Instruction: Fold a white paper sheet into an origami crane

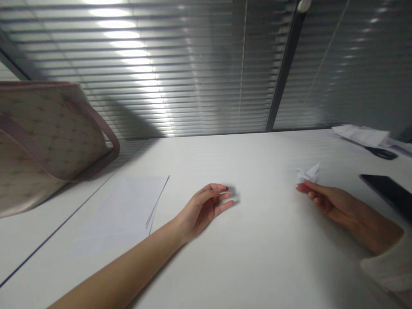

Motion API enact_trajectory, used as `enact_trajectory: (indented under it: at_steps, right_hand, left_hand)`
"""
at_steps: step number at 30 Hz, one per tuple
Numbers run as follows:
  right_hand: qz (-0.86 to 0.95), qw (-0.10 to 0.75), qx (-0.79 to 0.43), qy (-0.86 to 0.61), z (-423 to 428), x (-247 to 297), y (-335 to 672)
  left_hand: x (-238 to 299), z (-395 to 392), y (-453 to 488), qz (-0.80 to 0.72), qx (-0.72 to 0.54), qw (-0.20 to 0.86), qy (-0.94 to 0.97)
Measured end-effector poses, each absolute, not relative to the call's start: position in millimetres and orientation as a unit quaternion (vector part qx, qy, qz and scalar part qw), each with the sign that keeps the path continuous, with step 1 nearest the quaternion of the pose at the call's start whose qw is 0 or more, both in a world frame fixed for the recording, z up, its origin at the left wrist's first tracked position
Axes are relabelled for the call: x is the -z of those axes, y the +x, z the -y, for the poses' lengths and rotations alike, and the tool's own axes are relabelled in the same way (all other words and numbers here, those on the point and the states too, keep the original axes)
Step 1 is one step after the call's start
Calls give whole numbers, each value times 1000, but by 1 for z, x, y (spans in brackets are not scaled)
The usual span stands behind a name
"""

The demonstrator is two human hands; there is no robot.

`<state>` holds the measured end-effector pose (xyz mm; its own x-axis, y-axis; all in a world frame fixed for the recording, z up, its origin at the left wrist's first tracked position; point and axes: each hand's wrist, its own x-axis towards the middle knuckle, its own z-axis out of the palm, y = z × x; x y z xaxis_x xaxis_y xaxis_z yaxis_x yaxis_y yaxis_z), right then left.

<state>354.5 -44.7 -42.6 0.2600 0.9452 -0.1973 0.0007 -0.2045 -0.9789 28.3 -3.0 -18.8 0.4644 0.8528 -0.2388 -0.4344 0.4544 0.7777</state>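
Observation:
My right hand (325, 199) pinches a small folded white paper piece (309, 173) between thumb and fingers, a little above the table at the right. Pointed corners stick up from the folded paper; its exact shape is blurred. My left hand (206, 206) rests on the white table (257, 257) near the middle, fingers loosely curled and apart, with nothing in them. Left of that hand lies a thin stack of white paper sheets (122, 210), its right edges slightly fanned.
A patterned bag with pink handles (51, 137) stands at the left. Dark-handled scissors (381, 152) lie by some white papers (362, 135) at the back right. A dark flat device (389, 193) lies beyond my right forearm. Window blinds (199, 77) rise behind the table.

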Motion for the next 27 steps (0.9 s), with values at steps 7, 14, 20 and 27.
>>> enact_trajectory:
  at_steps: [7,14,20,27]
  right_hand:
    - [311,466,-493,-666,58,27,349]
    - [593,275,-426,-625,80,34,318]
    - [871,168,-154,-435,87,50,280]
    - [920,147,-115,-345,94,32,253]
  left_hand:
    - [18,5,29,-322,-398,781,357]
    - [18,8,32,-339,-375,737,449]
    - [26,18,35,-360,-266,657,607]
    - [-38,82,27,-234,-23,408,882]
